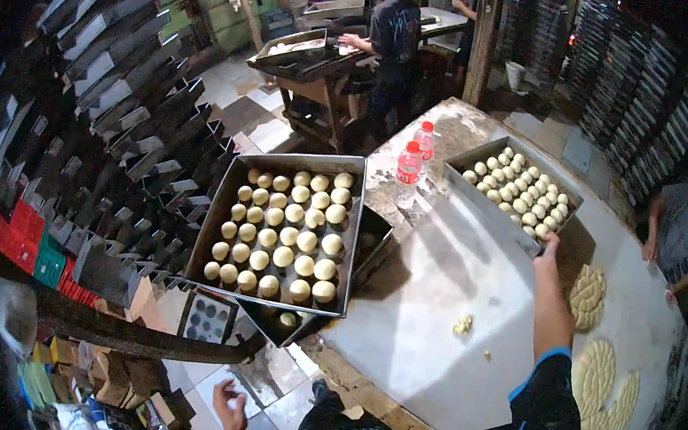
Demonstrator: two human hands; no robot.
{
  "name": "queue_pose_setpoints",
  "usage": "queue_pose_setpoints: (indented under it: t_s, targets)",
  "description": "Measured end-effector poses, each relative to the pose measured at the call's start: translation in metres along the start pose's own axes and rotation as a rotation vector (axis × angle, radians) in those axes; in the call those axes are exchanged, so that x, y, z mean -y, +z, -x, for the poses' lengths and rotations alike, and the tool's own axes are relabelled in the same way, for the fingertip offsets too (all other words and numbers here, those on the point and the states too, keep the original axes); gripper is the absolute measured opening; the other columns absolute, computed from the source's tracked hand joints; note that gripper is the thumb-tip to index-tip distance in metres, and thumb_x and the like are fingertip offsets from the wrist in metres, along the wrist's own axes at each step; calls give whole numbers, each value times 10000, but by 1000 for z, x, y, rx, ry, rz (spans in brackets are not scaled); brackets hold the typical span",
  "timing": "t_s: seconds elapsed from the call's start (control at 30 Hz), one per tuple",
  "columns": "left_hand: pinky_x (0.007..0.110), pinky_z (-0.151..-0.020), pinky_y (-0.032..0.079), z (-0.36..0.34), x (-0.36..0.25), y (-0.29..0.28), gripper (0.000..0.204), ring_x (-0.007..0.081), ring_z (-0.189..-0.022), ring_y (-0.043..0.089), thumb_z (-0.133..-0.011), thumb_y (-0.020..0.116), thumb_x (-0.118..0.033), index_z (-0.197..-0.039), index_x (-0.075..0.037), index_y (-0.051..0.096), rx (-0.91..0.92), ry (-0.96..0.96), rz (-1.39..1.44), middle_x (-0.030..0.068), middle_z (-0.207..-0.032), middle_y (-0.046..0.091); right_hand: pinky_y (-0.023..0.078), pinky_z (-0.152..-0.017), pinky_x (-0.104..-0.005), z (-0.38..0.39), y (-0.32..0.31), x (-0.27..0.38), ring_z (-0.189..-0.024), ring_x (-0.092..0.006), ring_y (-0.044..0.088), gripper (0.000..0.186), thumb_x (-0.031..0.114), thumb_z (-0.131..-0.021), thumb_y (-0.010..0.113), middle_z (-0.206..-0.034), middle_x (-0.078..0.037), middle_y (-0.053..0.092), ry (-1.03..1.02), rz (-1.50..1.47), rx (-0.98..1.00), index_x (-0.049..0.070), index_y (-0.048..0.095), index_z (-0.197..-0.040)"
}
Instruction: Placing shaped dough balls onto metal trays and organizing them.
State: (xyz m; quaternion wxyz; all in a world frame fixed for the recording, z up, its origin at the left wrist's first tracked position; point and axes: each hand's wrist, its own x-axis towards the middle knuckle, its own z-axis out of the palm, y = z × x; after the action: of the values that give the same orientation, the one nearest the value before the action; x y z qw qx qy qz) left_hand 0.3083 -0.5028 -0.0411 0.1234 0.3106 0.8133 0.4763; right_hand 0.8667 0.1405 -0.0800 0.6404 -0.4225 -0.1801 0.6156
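Note:
My right hand [550, 246] grips the near corner of a metal tray [513, 220] of round dough balls [522, 184] on the white worktable [436, 376]. My left hand [229, 408] hangs low over the tiled floor, fingers apart and holding nothing. Left of the table's middle, another metal tray [356, 240] with rows of dough balls [283, 256] rests on top of other trays, which it mostly covers. Scored, flattened dough pieces [594, 376] lie along the table's right side. Small dough scraps [462, 326] sit near its middle.
Two clear bottles with red caps [408, 174] stand at the table's far left edge. Tall stacks of dark trays [119, 92] rise on the left, more at the back right. One person [394, 49] works at another table behind; another person [678, 225] is at the right.

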Motion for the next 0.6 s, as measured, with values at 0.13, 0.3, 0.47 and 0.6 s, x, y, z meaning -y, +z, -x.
queue_pose_setpoints:
  t_s: [0.13,0.3,0.47,0.6]
  targets:
    - [345,-792,457,97,180,-59,328,253,-876,574,-843,622,-176,-1104,17,568,-42,-165,-401,144,-933,605,512,-835,-411,-55,14,3,-926,-283,587,367,258,-688,622,-971,-71,604,35,58,-99,73,578,-1002]
    - [434,-803,461,154,216,-74,341,347,-897,563,-850,673,-274,-1039,2,601,-47,-142,-523,197,-958,607,472,-653,-334,24,99,-46,-781,-175,580,253,275,-798,594,-901,-42,580,-236,328,-136,120,555,-994]
    - [282,-767,454,-25,161,-8,324,158,-874,544,-849,639,-145,-1133,-10,562,-151,-417,175,56,-960,568,572,-586,-366,244,180,-149,-691,-265,665,602,307,-902,562,-875,-157,632,295,610,898,229,284,-1430]
    - [270,-725,465,-199,104,-13,488,154,-861,565,-911,588,-282,-1311,-36,455,-116,-26,595,58,-1019,557,579,-626,-385,369,242,-215,-852,-274,645,800,277,-846,658,-1161,-136,575,411,952,693,120,174,-1463]
